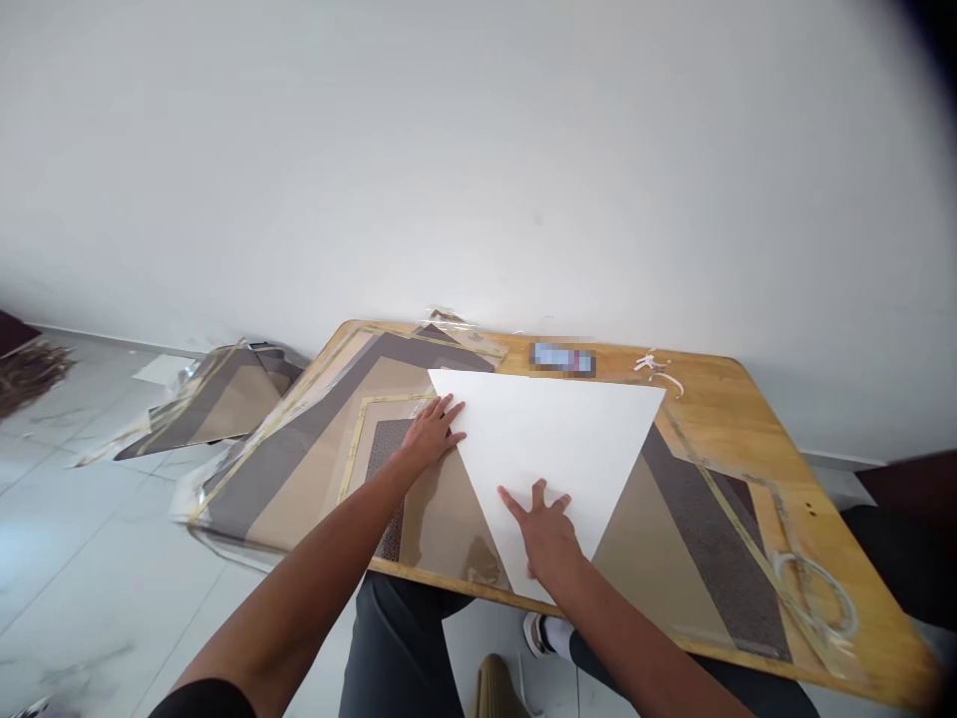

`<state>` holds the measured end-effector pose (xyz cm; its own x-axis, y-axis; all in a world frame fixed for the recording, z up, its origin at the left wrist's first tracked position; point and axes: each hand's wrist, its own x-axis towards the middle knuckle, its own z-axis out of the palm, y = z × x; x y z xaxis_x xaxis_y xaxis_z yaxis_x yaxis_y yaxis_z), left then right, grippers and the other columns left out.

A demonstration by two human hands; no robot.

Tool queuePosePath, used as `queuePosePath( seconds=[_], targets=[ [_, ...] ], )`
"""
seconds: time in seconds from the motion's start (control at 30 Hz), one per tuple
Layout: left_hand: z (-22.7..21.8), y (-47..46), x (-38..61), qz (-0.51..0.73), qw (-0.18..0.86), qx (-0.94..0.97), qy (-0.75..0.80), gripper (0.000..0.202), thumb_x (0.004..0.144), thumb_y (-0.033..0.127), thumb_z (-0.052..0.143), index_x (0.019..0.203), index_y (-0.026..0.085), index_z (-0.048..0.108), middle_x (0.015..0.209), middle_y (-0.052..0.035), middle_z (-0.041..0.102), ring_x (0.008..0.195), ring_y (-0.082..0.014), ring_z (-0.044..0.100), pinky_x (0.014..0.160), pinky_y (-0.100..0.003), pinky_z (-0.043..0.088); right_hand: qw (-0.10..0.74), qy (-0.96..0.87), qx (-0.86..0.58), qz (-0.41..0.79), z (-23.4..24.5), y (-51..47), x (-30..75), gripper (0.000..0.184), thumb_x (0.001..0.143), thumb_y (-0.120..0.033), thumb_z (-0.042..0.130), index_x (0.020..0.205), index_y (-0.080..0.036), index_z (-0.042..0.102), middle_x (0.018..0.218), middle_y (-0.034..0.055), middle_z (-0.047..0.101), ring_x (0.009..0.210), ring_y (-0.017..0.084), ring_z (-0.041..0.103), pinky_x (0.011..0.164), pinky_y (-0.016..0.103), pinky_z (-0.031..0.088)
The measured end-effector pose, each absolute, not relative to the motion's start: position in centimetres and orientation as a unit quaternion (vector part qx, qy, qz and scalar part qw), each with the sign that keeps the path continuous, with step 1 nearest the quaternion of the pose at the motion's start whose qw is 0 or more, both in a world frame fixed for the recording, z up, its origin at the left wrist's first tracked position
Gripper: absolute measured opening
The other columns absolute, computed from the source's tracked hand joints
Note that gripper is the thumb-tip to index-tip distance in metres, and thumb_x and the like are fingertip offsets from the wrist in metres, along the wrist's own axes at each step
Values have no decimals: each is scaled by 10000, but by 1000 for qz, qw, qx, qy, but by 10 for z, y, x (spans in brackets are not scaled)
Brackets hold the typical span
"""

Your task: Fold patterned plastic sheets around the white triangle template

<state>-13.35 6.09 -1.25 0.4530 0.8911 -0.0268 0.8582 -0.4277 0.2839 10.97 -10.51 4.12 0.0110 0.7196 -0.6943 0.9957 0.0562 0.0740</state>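
Observation:
A white sheet of paper folded into a triangle (pixel 553 429) lies on brown and beige patterned sheets wrapped in clear plastic (pixel 314 449) on a wooden table (pixel 718 399). My left hand (pixel 432 431) rests flat, fingers spread, on the triangle's left edge. My right hand (pixel 547 529) presses flat on the paper near its lower tip, fingers apart.
A roll of clear tape (pixel 814 588) lies at the table's right front. White paper scraps (pixel 656 369) sit near the back edge by a blurred small object (pixel 562 359). More wrapped sheets (pixel 216 399) lie on the tiled floor to the left. A white wall stands behind.

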Motion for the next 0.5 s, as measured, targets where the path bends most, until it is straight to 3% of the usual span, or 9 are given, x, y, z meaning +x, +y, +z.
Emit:
queuePosePath(
  seconds=[0.23,0.4,0.5],
  targets=[
    [-20,66,-139,48,150,846,509,775,1043,661,527,1694,263,392,1801,-104,245,1632,-406,250,1302,-565,311,306,677,638,-204,40,-110,109,1437,674,-317,1012,1700,-541,31,1790,209,143,1538,582,354,903,548,652],
    [-19,67,-139,57,153,849,502,772,1041,653,537,1683,243,411,1786,-125,270,1623,-403,256,1310,-561,298,295,667,652,-206,39,-110,109,1385,689,-397,1000,1689,-570,58,1804,186,122,1553,568,335,934,535,644],
    [-20,68,-139,63,156,850,499,768,1037,659,539,1677,249,424,1779,-124,286,1616,-404,268,1310,-563,299,301,670,647,-204,41,-110,109,1392,694,-351,999,1683,-578,46,1801,190,134,1547,568,346,931,511,647]
  ],
)
